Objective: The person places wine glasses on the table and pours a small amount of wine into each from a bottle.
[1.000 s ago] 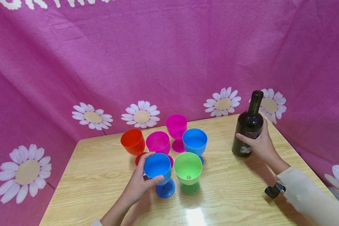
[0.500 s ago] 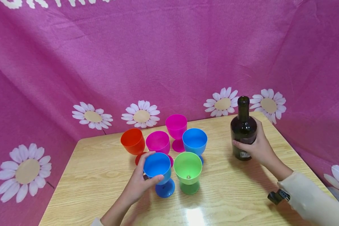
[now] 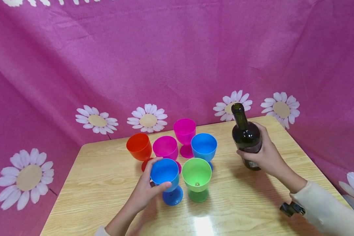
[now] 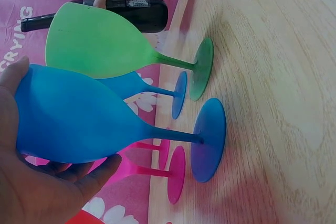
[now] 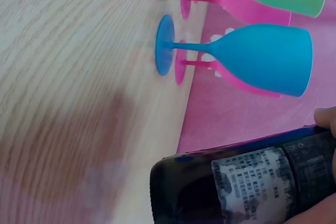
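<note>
We find the bottle [image 3: 246, 135] at the right of the table [image 3: 85, 183], well apart from the goblets, grasped round its body by the right hand [image 3: 266, 155]. Its base appears raised off the wood, its shadow lying apart from it. The left hand [image 3: 144, 191] grasps the front blue goblet [image 3: 165, 173] by the bowl, thumb and fingers on opposite sides; the foot rests on the table.

We judge the following risks. A leftward swing at this height could knock the rear blue goblet [image 3: 204, 144] or the green goblet [image 3: 196, 175], since the bottle's base hangs below the level of their rims. The smooth glass could slip if the right hand loosens. We see no cap on the mouth, so any contents, which we cannot confirm, could spill under further tilt. A leftward push by the left hand's fingers could press the front blue goblet against the green goblet just beside it.

We record the bottle's long axis as near upright, leaning: mouth up and toward the person's left, base down and to the right.
</note>
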Demonstrator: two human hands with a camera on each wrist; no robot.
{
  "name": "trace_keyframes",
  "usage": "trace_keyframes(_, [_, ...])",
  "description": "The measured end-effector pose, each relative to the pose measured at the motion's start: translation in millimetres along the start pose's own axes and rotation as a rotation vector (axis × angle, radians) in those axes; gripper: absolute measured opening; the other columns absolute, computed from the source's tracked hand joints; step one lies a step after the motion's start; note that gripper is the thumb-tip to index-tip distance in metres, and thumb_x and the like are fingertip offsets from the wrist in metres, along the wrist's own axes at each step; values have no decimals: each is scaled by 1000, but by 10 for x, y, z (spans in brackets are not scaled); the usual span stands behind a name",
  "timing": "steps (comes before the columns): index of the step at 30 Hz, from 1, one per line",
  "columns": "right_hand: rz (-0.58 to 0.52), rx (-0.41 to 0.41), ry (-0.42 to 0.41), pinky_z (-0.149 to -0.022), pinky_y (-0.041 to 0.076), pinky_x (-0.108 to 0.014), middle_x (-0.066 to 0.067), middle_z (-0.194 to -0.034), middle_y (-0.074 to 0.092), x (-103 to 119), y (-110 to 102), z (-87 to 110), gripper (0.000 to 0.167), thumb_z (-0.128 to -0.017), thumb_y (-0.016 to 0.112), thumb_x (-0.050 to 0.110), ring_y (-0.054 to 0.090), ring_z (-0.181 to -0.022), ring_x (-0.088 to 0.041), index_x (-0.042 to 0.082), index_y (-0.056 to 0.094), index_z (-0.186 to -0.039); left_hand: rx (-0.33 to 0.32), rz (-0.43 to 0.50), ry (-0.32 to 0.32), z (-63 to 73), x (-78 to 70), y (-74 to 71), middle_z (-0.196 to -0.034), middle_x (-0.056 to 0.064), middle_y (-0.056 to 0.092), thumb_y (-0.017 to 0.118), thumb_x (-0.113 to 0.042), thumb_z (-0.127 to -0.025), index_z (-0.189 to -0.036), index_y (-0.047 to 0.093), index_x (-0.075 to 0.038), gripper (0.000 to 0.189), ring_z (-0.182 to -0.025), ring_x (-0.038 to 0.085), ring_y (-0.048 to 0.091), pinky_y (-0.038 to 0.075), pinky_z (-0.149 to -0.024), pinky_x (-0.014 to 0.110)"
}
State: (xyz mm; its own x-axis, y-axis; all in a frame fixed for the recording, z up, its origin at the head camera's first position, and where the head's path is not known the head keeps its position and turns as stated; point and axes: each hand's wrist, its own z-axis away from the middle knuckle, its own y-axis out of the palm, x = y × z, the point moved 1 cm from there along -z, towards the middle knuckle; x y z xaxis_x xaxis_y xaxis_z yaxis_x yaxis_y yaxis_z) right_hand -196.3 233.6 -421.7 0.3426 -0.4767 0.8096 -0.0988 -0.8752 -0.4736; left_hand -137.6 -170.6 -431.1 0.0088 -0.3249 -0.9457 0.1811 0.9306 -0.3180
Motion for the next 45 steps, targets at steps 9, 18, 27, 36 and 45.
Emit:
trace_keyframes(9, [61, 55, -48, -100, 44, -65, -20, -145, 52, 157, 70, 31, 107, -76, 92, 7, 56, -125, -39, 22, 26, -159, 2, -5, 6, -2, -7, 2, -154, 8, 41, 88, -32, -82, -152, 38, -36, 86, -140, 43, 41, 58, -93, 55])
trace_keyframes(18, [107, 94, -127, -99, 44, -64, -19, -143, 56, 296, 133, 45, 106, -69, 93, 2, 55, -125, -37, 18, 35, -157, -1, -5, -2, -4, 0, 12, -153, 9, 42, 88, -33, -82, -152, 38, -35, 86, -140, 44, 41, 58, -92, 55])
trace_keyframes(27, [187, 106, -191, -97, 46, -60, -17, -141, 57, 414, 165, 56, 105, -65, 95, 4, 57, -123, -35, 19, 41, -154, 0, -6, 5, 3, -5, 10, -153, 8, 43, 87, -32, -82, -152, 39, -35, 85, -140, 44, 41, 58, -93, 54])
trace_keyframes(36, [308, 86, -288, -88, 50, -54, -13, -134, 63, 525, 191, 69, 102, -62, 96, 10, 60, -115, -32, 18, 48, -151, 1, 10, 3, 4, 7, 8, -154, 8, 42, 87, -33, -82, -152, 38, -36, 85, -141, 43, 40, 58, -93, 55])
trace_keyframes(45, [456, 72, -324, -79, 48, -50, -7, -112, 68, 642, 229, 94, 101, -59, 97, 19, 63, -103, -28, 27, 49, -148, 3, 10, 4, 5, 3, 5, -154, 8, 42, 87, -33, -83, -152, 38, -36, 85, -140, 43, 40, 58, -93, 55])
